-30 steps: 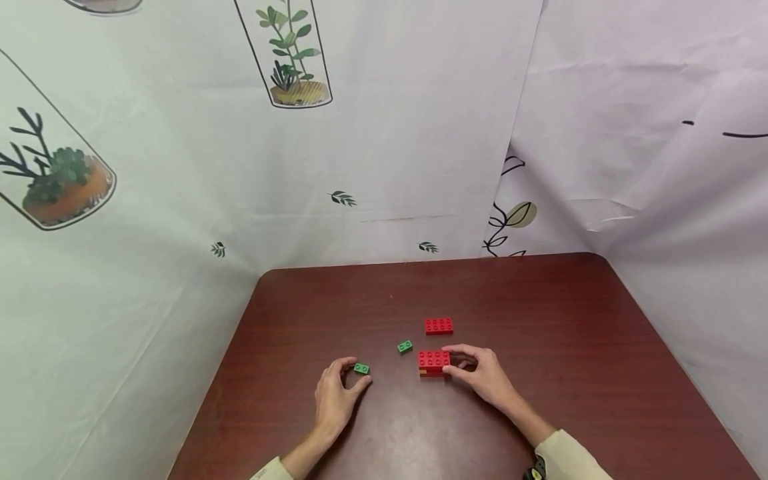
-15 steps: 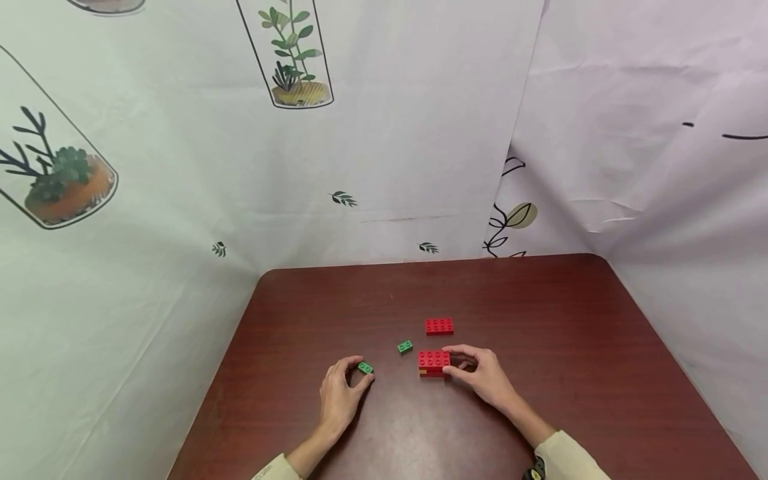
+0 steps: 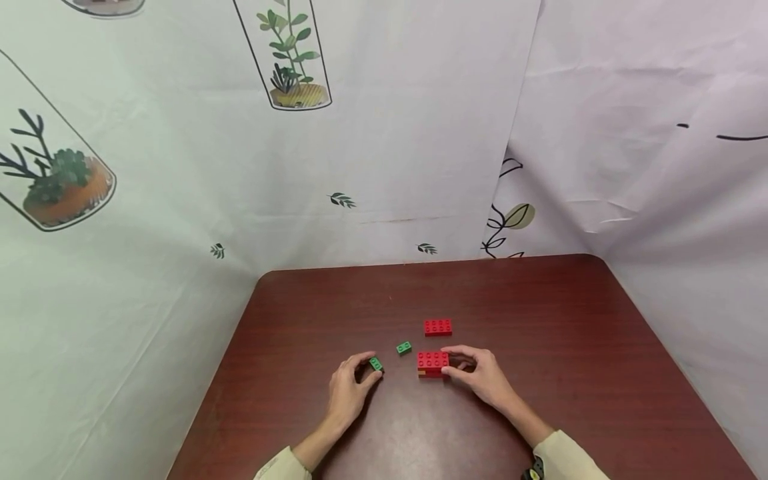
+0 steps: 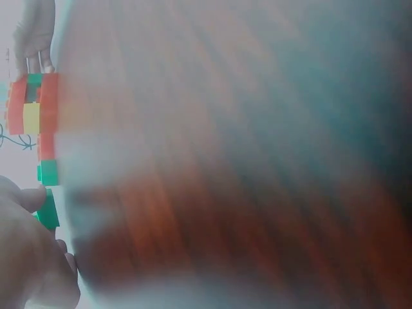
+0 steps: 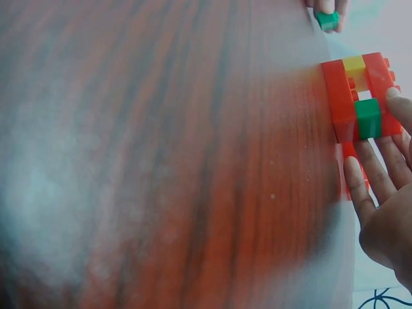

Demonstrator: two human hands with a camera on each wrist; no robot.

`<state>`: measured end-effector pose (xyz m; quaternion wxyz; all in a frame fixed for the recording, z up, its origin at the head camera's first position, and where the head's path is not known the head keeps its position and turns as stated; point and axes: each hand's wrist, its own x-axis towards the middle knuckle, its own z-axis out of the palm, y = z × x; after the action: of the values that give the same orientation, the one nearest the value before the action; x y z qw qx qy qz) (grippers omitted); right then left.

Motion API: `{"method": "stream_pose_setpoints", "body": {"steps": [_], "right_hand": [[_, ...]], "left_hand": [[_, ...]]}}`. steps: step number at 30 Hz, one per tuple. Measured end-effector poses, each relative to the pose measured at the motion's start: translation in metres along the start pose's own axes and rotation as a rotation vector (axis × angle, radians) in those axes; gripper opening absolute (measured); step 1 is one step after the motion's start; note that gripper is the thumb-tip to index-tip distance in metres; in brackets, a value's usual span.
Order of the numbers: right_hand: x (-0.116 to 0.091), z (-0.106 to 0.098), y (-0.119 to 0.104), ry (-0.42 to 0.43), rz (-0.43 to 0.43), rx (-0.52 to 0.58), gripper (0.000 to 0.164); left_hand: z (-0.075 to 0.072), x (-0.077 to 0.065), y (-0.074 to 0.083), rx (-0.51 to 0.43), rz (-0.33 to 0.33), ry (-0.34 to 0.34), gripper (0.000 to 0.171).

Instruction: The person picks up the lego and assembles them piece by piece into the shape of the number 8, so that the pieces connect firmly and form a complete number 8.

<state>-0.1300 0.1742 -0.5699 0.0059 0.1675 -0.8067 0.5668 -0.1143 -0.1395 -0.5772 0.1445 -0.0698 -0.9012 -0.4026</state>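
My left hand (image 3: 347,392) pinches a small green toy brick (image 3: 376,364) between thumb and fingertips, close to the tabletop. To the right, my right hand (image 3: 485,379) grips the right end of a stack of toy bricks (image 3: 429,360), thumb on the near side and fingers behind. In the right wrist view, the stack has a red brick at the bottom, a yellow brick (image 5: 354,65) and a green brick (image 5: 368,118) in the middle layer, and a red brick (image 5: 381,84) on top. A gap shows between the yellow and green bricks.
A second small green brick (image 3: 404,348) lies between the hands, a little farther back. Beyond the stack is a loose red brick (image 3: 438,327) with its studs up. The brown table (image 3: 336,300) ends at a white printed cloth (image 3: 384,160) behind it.
My left hand has moved to the right, nearer the stack, and the green brick in its fingers has turned. My right hand and the stack stay in place.
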Motion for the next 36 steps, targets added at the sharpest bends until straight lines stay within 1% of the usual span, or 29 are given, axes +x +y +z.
{"method": "stream_pose_setpoints", "body": {"steps": [4, 12, 14, 22, 29, 33, 36], "right_hand": [[0.0, 0.0, -0.001, -0.004, 0.0, 0.006, 0.036], [0.0, -0.001, -0.002, -0.007, -0.005, 0.003, 0.036], [0.0, -0.001, -0.002, -0.008, -0.005, 0.002, 0.036], [0.001, -0.002, -0.002, -0.009, -0.007, 0.0, 0.037], [0.001, 0.0, 0.001, -0.003, -0.026, 0.002, 0.036], [0.001, 0.0, 0.003, -0.003, -0.03, 0.015, 0.035], [0.001, 0.0, 0.003, -0.006, -0.031, 0.026, 0.035]], "left_hand": [[0.004, 0.002, 0.004, -0.048, -0.015, -0.022, 0.04], [0.011, 0.01, 0.01, -0.184, -0.053, -0.068, 0.04], [0.013, 0.012, 0.012, -0.208, -0.052, -0.075, 0.04], [0.016, 0.022, 0.02, -0.291, -0.007, -0.089, 0.041], [0.017, 0.028, 0.033, -0.313, 0.02, -0.122, 0.042], [0.018, 0.03, 0.038, -0.337, 0.048, -0.14, 0.04], [0.02, 0.032, 0.041, -0.37, 0.058, -0.153, 0.039]]}}
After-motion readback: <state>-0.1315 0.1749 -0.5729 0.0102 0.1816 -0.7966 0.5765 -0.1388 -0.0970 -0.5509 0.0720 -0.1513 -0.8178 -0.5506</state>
